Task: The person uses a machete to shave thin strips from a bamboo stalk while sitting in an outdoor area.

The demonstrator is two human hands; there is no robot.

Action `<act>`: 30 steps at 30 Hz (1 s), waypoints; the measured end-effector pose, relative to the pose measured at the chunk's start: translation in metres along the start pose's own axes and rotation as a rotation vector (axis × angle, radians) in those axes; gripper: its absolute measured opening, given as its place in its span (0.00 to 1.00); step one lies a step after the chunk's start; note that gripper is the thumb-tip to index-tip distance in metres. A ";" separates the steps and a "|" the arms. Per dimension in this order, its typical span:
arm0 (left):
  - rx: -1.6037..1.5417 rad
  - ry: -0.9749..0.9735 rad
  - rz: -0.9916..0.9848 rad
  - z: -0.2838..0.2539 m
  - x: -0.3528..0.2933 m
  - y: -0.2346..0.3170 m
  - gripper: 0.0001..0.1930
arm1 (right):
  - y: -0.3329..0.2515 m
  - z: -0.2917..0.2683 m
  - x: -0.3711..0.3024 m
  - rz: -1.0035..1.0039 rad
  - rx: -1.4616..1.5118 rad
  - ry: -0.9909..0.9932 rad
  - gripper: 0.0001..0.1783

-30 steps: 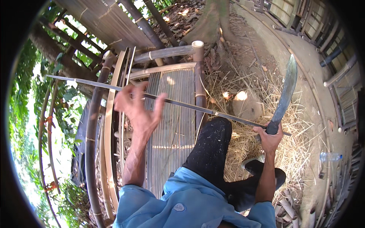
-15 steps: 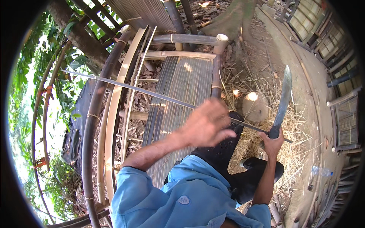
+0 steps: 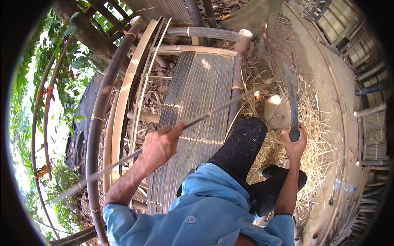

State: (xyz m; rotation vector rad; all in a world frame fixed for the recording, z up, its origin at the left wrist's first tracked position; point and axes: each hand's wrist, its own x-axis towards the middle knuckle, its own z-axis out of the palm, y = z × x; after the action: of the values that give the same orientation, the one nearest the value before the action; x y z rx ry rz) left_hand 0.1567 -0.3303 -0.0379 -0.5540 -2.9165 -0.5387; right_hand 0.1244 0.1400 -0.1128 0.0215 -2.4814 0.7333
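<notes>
Closes the left hand (image 3: 159, 144) at 8 o'clock round a thin dark strip (image 3: 209, 114), slanting it toward 2 o'clock over the slatted tabletop (image 3: 201, 88). Clasps a knife (image 3: 292, 102) in the right hand (image 3: 296, 144) at 3 o'clock, pointing it toward 12, apart from the strip. Has the strip seemingly cut narrow already; cannot tell any work left.

Slatted bamboo bench (image 3: 193, 90), straw-strewn dirt floor (image 3: 310, 49), apparently bamboo wall panels (image 3: 374, 133) rightward.
</notes>
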 end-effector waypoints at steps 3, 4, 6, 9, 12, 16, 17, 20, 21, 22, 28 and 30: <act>-0.009 0.032 -0.292 -0.005 -0.034 -0.016 0.15 | 0.006 -0.006 -0.009 0.208 0.056 -0.059 0.25; -0.012 0.032 -0.300 -0.003 -0.046 -0.025 0.15 | 0.010 -0.009 -0.012 0.218 0.014 -0.069 0.25; -0.070 0.170 -0.504 0.010 -0.070 -0.044 0.13 | 0.027 -0.017 -0.020 0.176 -0.101 -0.051 0.26; -0.120 0.251 -0.724 0.041 -0.098 -0.067 0.13 | 0.044 -0.027 -0.032 0.333 -0.088 -0.030 0.24; -0.074 0.244 -0.788 0.064 -0.104 -0.078 0.14 | 0.059 -0.039 -0.045 0.465 -0.141 -0.024 0.22; -0.079 0.286 -0.800 0.092 -0.101 -0.097 0.15 | 0.070 -0.038 -0.048 0.582 -0.028 0.003 0.20; -0.099 0.280 -0.814 0.099 -0.093 -0.100 0.15 | 0.079 -0.039 -0.050 0.595 0.012 0.039 0.19; -0.080 0.266 -0.858 0.099 -0.078 -0.107 0.16 | 0.096 -0.035 -0.061 0.709 0.126 0.063 0.19; -0.080 0.268 -0.863 0.102 -0.076 -0.113 0.16 | 0.099 -0.034 -0.063 0.815 0.201 0.060 0.19; -0.077 0.333 -0.820 0.107 -0.075 -0.121 0.16 | 0.100 -0.034 -0.067 0.889 0.313 0.064 0.18; -0.098 0.327 -0.781 0.107 -0.062 -0.128 0.16 | 0.124 -0.038 -0.080 1.044 0.519 0.192 0.24; -0.101 0.306 -0.772 0.112 -0.065 -0.132 0.16 | 0.119 -0.037 -0.078 1.071 0.568 0.246 0.20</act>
State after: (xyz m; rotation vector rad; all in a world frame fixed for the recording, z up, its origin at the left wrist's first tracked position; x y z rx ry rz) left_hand 0.1607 -0.4254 -0.1960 0.6337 -2.7178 -0.7602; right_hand 0.1898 0.2495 -0.1853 -1.1670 -1.8301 1.7029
